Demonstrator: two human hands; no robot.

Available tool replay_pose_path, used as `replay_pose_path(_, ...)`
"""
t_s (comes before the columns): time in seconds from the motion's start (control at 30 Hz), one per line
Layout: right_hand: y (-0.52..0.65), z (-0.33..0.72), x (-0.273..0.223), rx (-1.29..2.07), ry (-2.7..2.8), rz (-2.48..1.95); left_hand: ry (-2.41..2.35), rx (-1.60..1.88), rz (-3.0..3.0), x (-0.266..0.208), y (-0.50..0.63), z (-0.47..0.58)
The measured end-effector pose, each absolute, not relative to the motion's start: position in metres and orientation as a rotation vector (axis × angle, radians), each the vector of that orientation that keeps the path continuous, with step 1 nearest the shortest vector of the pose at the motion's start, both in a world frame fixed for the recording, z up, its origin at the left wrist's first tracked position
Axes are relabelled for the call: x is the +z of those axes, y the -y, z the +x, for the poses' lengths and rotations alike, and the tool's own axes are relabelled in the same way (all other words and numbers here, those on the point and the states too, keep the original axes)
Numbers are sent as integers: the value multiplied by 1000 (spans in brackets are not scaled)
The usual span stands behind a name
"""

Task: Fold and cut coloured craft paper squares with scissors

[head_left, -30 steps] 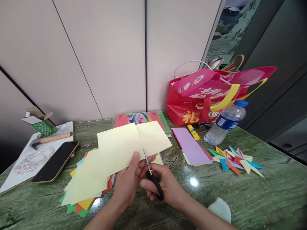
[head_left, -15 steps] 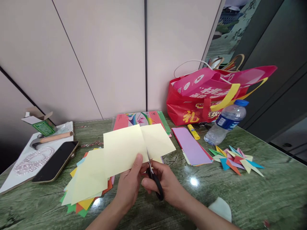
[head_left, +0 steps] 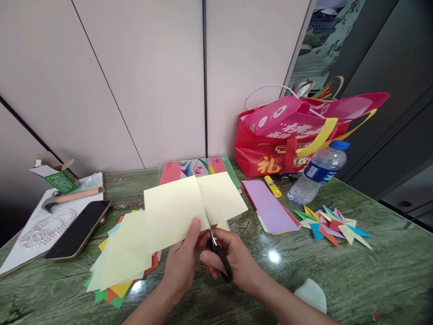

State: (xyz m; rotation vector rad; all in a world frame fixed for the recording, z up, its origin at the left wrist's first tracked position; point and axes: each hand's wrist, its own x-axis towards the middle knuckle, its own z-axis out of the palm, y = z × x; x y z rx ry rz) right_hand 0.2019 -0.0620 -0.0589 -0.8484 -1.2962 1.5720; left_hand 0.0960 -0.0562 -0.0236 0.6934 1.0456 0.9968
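My left hand [head_left: 185,253] pinches a pale yellow sheet of paper [head_left: 172,210] near its lower right corner, thumb on top. In my right hand [head_left: 233,255] is a pair of black-handled scissors [head_left: 221,259], fingers in the loops. The blades point up and away from me and lie at the sheet, by a line between its left part and its right part [head_left: 221,194]. Whether that line is a cut or a crease I cannot tell. Below the sheet on the left lies a fanned stack of coloured paper [head_left: 126,257], pale yellow uppermost.
Purple paper strips [head_left: 270,205], a glue stick [head_left: 272,186] and folded paper pieces [head_left: 333,223] lie to the right. Behind them stand a water bottle [head_left: 318,174] and red bag [head_left: 264,149]. On the left are a phone [head_left: 79,230], hammer [head_left: 76,196], beads [head_left: 47,228] and green box [head_left: 61,180].
The yellow sheet has tilted slightly, its left part sitting a little lower and its right part a little higher. Both hands stay nearly in place, with the scissors still at the sheet.
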Motion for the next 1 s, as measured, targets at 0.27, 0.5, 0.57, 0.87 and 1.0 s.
replay_pose_path(0.27, 62, 202, -61, 1588, 1284, -859, -1039, 988, 677, -22, 57, 96)
replay_pose_path(0.5, 64, 202, -58, 1590, 1271, -854, -1030, 1016, 649, -22, 57, 96)
replay_pose_path(0.57, 64, 202, -58, 1598, 1263, -851, -1023, 989, 659, -22, 57, 97)
replay_pose_path(0.87, 63, 201, -57, 1626, 1259, -835, -936, 989, 647, -25, 57, 96)
replay_pose_path(1.0, 63, 200, -58, 1664, 1217, -799, -911, 990, 640, -30, 56, 95)
